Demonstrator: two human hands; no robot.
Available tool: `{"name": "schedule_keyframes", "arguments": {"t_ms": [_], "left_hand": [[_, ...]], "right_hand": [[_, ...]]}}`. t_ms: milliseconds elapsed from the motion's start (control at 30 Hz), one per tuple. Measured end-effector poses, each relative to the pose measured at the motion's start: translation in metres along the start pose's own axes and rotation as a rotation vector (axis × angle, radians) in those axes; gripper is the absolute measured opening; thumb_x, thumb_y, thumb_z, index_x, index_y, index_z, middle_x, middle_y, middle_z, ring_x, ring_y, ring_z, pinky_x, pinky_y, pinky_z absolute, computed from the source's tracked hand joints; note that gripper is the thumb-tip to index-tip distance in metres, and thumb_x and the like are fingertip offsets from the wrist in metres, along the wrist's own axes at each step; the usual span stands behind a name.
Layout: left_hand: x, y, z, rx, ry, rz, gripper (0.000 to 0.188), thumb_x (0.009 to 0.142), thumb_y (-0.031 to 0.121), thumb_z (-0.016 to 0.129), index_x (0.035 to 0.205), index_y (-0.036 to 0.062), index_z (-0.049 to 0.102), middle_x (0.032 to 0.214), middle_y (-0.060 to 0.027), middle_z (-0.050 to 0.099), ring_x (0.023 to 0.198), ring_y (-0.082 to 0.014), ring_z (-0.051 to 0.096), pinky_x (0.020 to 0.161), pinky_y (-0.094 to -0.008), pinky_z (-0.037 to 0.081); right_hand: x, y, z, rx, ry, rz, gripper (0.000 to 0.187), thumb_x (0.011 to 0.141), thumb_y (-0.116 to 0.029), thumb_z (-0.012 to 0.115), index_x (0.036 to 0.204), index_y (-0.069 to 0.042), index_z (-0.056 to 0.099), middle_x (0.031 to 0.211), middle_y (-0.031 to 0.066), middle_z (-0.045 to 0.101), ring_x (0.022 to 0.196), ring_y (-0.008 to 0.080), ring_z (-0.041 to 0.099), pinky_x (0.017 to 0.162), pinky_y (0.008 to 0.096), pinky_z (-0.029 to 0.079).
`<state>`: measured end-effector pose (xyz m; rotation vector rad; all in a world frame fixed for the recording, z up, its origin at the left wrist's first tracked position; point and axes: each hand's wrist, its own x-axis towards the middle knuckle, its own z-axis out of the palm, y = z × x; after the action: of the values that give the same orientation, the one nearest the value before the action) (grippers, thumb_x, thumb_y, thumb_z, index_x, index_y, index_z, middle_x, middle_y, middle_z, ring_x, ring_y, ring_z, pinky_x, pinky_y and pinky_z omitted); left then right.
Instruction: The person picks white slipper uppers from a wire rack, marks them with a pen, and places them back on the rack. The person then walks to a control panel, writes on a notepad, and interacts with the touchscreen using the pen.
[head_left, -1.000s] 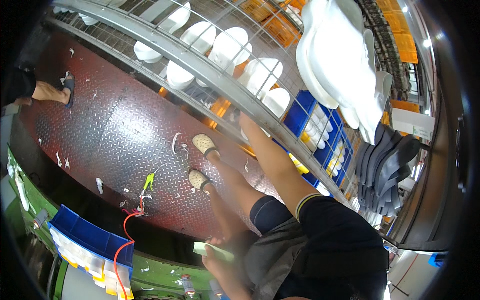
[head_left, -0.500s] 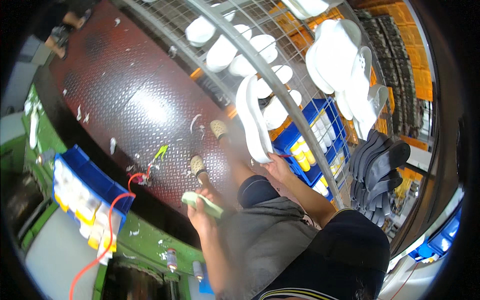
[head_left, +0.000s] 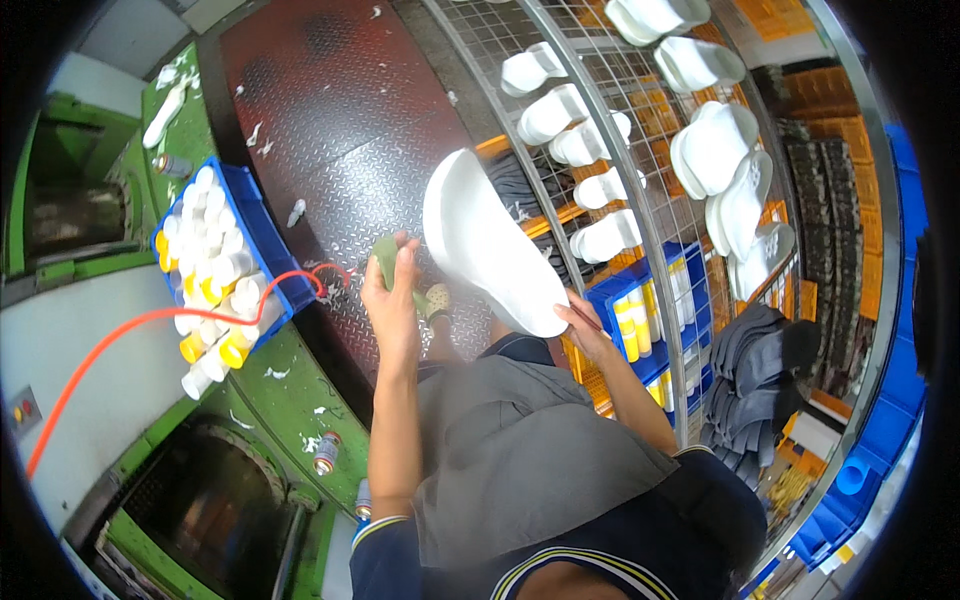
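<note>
A large white shoe sole (head_left: 490, 240) hangs over the floor in front of me, its wide pale face toward me. My right hand (head_left: 590, 335) is closed on its near end. A thin reddish-brown stick-like tool (head_left: 590, 319) also sits in those fingers. Across from it, my left hand (head_left: 398, 310) is closed around a flat green piece (head_left: 385, 261), whose kind I cannot make out. The left hand stands just left of the sole, apart from it.
A wire rack (head_left: 612, 130) bearing several white soles stands to the right, dark soles (head_left: 750, 370) stacked beside it. On a green machine (head_left: 300, 400) at left rests a blue bin (head_left: 262, 240) of white and yellow tubes, crossed by an orange hose (head_left: 130, 326). Scraps litter the metal floor (head_left: 340, 170).
My view has turned. The white sole has come away from beside the rack and tilted, showing its broad face. My left hand has risen closer to it, with the green piece turned more upright.
</note>
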<state>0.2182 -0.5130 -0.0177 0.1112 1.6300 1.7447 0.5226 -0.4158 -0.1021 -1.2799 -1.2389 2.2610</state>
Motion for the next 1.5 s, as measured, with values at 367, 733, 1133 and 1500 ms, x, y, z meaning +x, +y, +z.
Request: {"name": "schedule_keyframes", "arguments": {"t_ms": [367, 733, 1133, 1500], "left_hand": [[0.014, 0.008, -0.028, -0.014, 0.116, 0.096, 0.032, 0.098, 0.024, 0.065, 0.114, -0.0029, 0.066, 0.101, -0.0037, 0.067, 0.091, -0.0104, 0.058, 0.081, -0.0269, 0.046], [0.017, 0.018, -0.029, -0.072, 0.122, 0.067, 0.024, 0.098, 0.028, 0.065, 0.103, 0.0039, 0.067, 0.081, 0.0057, 0.057, 0.071, -0.0040, 0.046, 0.064, -0.0218, 0.036], [0.022, 0.028, -0.034, -0.182, -0.012, 0.030, 0.031, 0.097, 0.026, 0.065, 0.108, -0.0020, 0.068, 0.091, -0.0017, 0.066, 0.081, -0.0095, 0.058, 0.072, -0.0258, 0.046], [0.009, 0.039, -0.032, -0.057, -0.194, 0.119, 0.031, 0.093, 0.029, 0.070, 0.103, -0.0003, 0.070, 0.092, -0.0019, 0.066, 0.085, -0.0106, 0.058, 0.078, -0.0257, 0.045]], "right_hand": [[-0.042, -0.119, 0.042, -0.636, 0.121, -0.376, 0.048, 0.095, -0.012, 0.066, 0.137, 0.007, 0.050, 0.116, 0.0138, 0.067, 0.103, 0.0158, 0.064, 0.088, 0.0278, 0.050], [-0.069, -0.149, 0.052, -0.642, 0.124, -0.386, 0.050, 0.094, -0.012, 0.064, 0.137, 0.009, 0.049, 0.124, 0.0205, 0.063, 0.116, 0.0240, 0.062, 0.098, 0.0330, 0.049], [-0.089, -0.151, 0.046, -0.632, 0.149, -0.410, 0.048, 0.098, -0.024, 0.061, 0.135, 0.006, 0.052, 0.120, 0.0159, 0.064, 0.112, 0.0205, 0.061, 0.095, 0.0317, 0.048], [-0.079, -0.108, 0.011, -0.297, 0.124, -0.169, 0.046, 0.097, -0.031, 0.060, 0.128, 0.003, 0.056, 0.115, 0.0113, 0.064, 0.110, 0.0148, 0.059, 0.094, 0.0278, 0.046]]}}
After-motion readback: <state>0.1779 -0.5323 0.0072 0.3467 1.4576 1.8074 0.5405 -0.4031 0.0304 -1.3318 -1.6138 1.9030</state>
